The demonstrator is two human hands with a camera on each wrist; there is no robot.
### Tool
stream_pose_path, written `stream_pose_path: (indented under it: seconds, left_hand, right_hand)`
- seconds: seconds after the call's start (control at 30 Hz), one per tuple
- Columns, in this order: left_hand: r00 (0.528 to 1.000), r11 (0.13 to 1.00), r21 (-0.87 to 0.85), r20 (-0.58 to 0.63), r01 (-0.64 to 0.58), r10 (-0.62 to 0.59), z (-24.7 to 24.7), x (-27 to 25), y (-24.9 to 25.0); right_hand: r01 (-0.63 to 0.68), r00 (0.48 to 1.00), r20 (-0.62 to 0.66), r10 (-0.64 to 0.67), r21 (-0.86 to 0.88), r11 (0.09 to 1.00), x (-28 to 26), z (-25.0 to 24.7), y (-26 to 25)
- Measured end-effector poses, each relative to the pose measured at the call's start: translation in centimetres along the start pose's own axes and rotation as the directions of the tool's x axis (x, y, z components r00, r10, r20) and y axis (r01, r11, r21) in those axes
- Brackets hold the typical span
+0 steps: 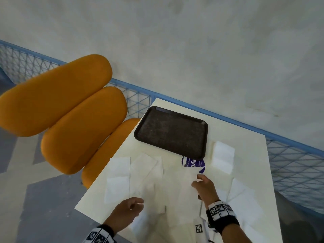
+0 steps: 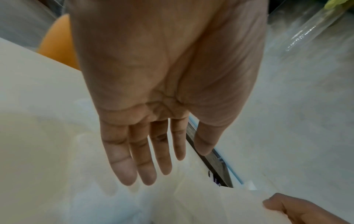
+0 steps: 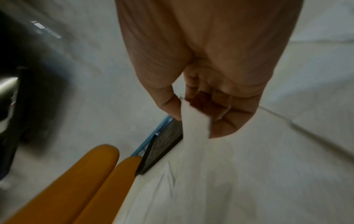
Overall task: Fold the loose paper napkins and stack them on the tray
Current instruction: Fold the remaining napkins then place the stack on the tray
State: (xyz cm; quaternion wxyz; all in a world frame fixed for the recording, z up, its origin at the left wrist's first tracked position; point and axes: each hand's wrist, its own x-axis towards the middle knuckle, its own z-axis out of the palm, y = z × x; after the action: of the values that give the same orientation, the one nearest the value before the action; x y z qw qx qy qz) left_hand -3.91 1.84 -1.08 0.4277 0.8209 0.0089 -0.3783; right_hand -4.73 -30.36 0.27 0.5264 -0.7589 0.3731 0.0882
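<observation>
The right hand (image 3: pixel 206 97) pinches a white napkin (image 3: pixel 193 121) by its edge between thumb and curled fingers, just in front of the dark tray (image 1: pixel 171 132). The left hand (image 2: pixel 153 121) hovers with fingers straight over more napkins (image 1: pixel 121 174) spread on the table (image 1: pixel 249 155), perhaps not touching them. The tray bears nothing.

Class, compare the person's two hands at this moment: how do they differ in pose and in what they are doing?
The right hand pinches a napkin's corner between thumb and curled fingers; the left hand holds nothing. The left hand's fingers lie straight and relaxed. The right hand reaches nearer the tray; the left hangs back. Both wear marker wristbands.
</observation>
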Motion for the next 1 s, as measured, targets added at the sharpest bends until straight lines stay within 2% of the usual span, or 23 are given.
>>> stream_pose_path:
  seconds: [0.1,0.2,0.33,0.4,0.5,0.6,0.77,0.83,0.9,1.0]
  left_hand:
    - [0.998,0.999,0.020,0.039,-0.045,0.044,1.0,0.7,1.8]
    - [0.993,0.995,0.051,0.091,-0.086,0.081,2.0,1.3,3.0]
    - [0.993,0.996,0.030,0.088,-0.086,0.083,2.3,1.3,2.8]
    - [0.994,0.997,0.018,0.082,-0.073,0.071,1.8,1.1,2.0]
    - [0.997,1.000,-0.005,0.065,-0.031,0.031,0.6,1.0,0.2]
    - [0.997,1.000,0.004,0.074,0.020,-0.021,-0.5,0.9,-1.4]
    - [0.986,0.992,-0.015,0.109,0.129,-0.126,-1.7,1.3,-3.3]
    - [0.975,0.987,0.029,0.152,0.161,-0.164,-2.2,1.2,-3.2]
    - [0.966,0.981,0.065,0.178,0.181,-0.189,-2.4,1.0,-3.0]
    - [0.973,0.983,0.082,0.155,0.162,-0.173,-1.9,1.0,-3.2]
  right_hand:
    - [0.155,0.986,-0.013,-0.165,-0.281,0.947,-1.5,-0.7,0.0]
    - [0.222,0.974,0.028,-0.225,-0.315,0.923,-2.3,-0.1,0.6]
    - [0.089,0.987,0.145,-0.069,-0.139,0.986,-1.7,1.9,2.1]
    - [0.042,0.997,0.068,-0.030,-0.180,0.983,-1.2,2.7,3.2]
    - [-0.057,0.989,-0.148,0.024,-0.220,0.974,-0.1,3.2,4.7]
    - [-0.122,0.972,-0.220,0.079,-0.192,0.974,0.8,3.6,4.7]
    - [-0.144,0.973,-0.208,0.096,-0.230,0.963,2.2,4.6,3.3]
    - [-0.146,0.978,-0.183,0.098,-0.274,0.951,2.8,4.8,3.2]
    - [-0.150,0.980,-0.167,0.107,-0.273,0.950,3.1,4.9,3.2]
    - [-0.165,0.981,-0.145,0.131,-0.260,0.951,3.5,4.6,3.3]
